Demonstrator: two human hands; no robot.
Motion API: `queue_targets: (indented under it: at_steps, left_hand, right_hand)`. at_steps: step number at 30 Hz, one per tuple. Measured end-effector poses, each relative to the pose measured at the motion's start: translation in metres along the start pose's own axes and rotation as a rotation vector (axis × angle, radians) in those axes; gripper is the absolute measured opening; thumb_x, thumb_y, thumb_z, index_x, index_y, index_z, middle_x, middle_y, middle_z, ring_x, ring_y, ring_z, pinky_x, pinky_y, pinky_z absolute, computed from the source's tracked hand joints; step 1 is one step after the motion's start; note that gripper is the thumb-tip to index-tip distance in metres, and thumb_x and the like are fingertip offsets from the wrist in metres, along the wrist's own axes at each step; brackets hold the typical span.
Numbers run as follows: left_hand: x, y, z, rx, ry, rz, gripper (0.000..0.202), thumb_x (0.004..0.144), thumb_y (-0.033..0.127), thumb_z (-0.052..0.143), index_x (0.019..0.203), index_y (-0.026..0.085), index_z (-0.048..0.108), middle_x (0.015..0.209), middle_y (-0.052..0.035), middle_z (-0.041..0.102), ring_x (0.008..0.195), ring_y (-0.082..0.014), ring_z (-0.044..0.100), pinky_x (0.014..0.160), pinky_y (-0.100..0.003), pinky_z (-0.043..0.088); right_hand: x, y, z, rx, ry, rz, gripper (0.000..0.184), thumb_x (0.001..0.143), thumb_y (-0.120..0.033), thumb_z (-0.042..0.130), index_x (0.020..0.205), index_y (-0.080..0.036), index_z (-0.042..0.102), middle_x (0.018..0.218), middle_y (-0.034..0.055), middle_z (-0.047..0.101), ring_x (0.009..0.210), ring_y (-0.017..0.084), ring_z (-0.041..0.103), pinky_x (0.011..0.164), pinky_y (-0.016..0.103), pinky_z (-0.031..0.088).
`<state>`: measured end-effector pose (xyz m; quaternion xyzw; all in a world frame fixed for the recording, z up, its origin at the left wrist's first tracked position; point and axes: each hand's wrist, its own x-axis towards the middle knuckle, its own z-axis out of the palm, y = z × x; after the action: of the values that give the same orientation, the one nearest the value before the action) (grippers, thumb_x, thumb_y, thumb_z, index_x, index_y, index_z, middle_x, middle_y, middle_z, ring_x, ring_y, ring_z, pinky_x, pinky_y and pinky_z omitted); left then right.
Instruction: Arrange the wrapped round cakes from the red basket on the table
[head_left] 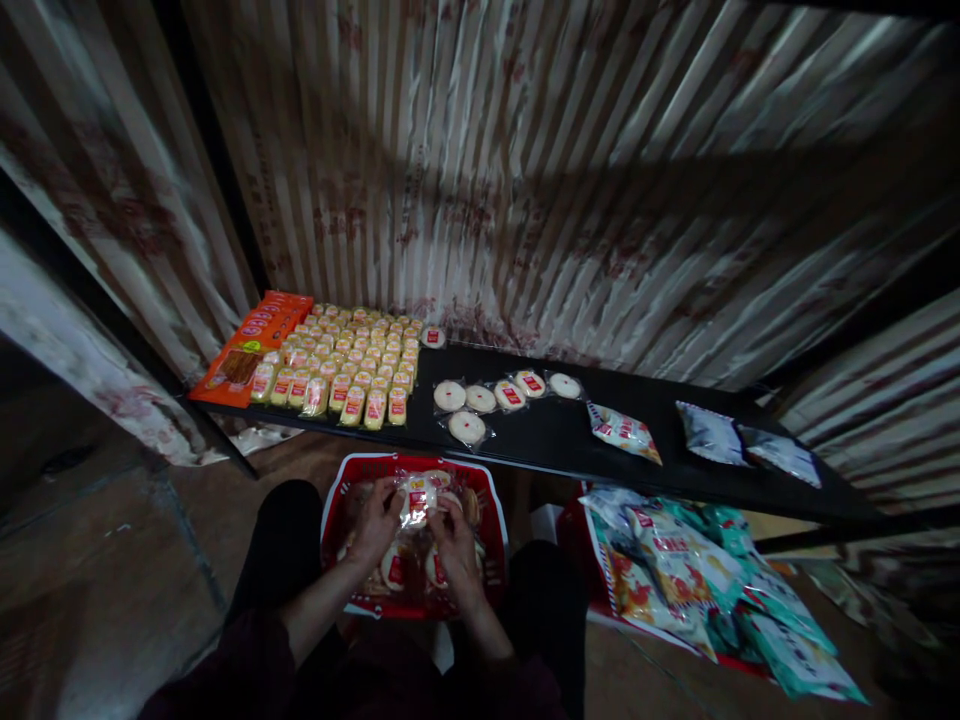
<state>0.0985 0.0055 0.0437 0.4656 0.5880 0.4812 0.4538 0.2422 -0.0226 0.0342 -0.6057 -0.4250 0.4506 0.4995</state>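
The left hand [379, 520] and right hand [455, 548] hold a wrapped pastry [417, 503] narrowly between them, over the red basket [492, 512]. The black shelf [540, 435] bears yellow packets [360, 365], round pastries [467, 427] and snack bags [626, 432]. A pleated, printed curtain [465, 200] hangs behind; the brown floor [112, 560] is dimly lit.

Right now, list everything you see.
Curtain: count unclear, striped, behind
Shelf: one, black, centre
Pouch: one, orange, shelf's left
Small packets: dozens, yellow, beside pouch
Round packets: seven, white, shelf's middle
Snack bag: one, white-red, shelf's right-centre
Foil bags: two, silvery, shelf's right
Near basket: one, red, between legs
Basket packets: many, pale, inside
Other basket: one, red, lower right
Piled bags: several, green-white, in it
Legs: two, dark, beside near basket
Left hand, right hand: two, bare, holding one packet
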Motion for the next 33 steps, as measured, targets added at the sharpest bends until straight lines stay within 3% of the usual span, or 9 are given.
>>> queue_targets:
  at_steps: [7, 12, 21, 27, 33]
  left_hand:
    - [0.017, 0.03, 0.009, -0.016, -0.061, 0.002, 0.026, 0.079, 0.036, 0.052, 0.099, 0.019, 0.058, 0.091, -0.0078, 0.071, 0.086, -0.0215, 0.067, 0.077, -0.033, 0.051]
    - [0.036, 0.045, 0.015, -0.004, -0.043, 0.022, 0.026, 0.079, 0.028, 0.053, 0.102, 0.019, 0.06, 0.099, -0.0085, 0.071, 0.092, -0.0208, 0.066, 0.083, -0.034, 0.05]
    - [0.07, 0.069, 0.028, 0.083, 0.015, 0.104, 0.034, 0.079, 0.02, 0.051, 0.112, 0.017, 0.058, 0.09, -0.0062, 0.068, 0.083, -0.0185, 0.065, 0.081, -0.033, 0.049]
    - [0.096, 0.077, 0.041, 0.07, 0.08, 0.208, 0.025, 0.077, 0.017, 0.054, 0.102, 0.017, 0.057, 0.089, -0.0052, 0.066, 0.083, -0.0173, 0.064, 0.082, -0.033, 0.049]
    - [0.115, 0.091, 0.051, 0.085, 0.103, 0.248, 0.027, 0.077, 0.013, 0.052, 0.104, 0.016, 0.058, 0.097, -0.0083, 0.065, 0.088, -0.0177, 0.062, 0.085, -0.035, 0.049]
  right_hand:
    - [0.013, -0.033, -0.006, -0.045, 0.021, -0.019, 0.035, 0.073, -0.05, 0.061, 0.095, -0.023, 0.065, 0.08, 0.0042, 0.069, 0.073, 0.022, 0.063, 0.07, 0.034, 0.05]
    - [0.027, -0.051, -0.009, -0.05, 0.002, -0.044, 0.036, 0.073, -0.051, 0.061, 0.096, -0.023, 0.066, 0.082, 0.0037, 0.071, 0.073, 0.022, 0.064, 0.065, 0.031, 0.05]
    - [0.058, -0.079, -0.01, -0.034, -0.026, -0.019, 0.034, 0.075, -0.049, 0.059, 0.096, -0.022, 0.062, 0.076, 0.0022, 0.07, 0.067, 0.02, 0.065, 0.061, 0.03, 0.05]
    - [0.09, -0.088, -0.012, -0.029, 0.008, -0.082, 0.034, 0.074, -0.048, 0.061, 0.096, -0.022, 0.064, 0.072, 0.0018, 0.069, 0.064, 0.02, 0.063, 0.06, 0.03, 0.05]
    - [0.116, -0.102, -0.011, -0.014, 0.011, -0.082, 0.033, 0.071, -0.047, 0.062, 0.091, -0.021, 0.063, 0.076, 0.0034, 0.069, 0.067, 0.021, 0.062, 0.059, 0.03, 0.049]
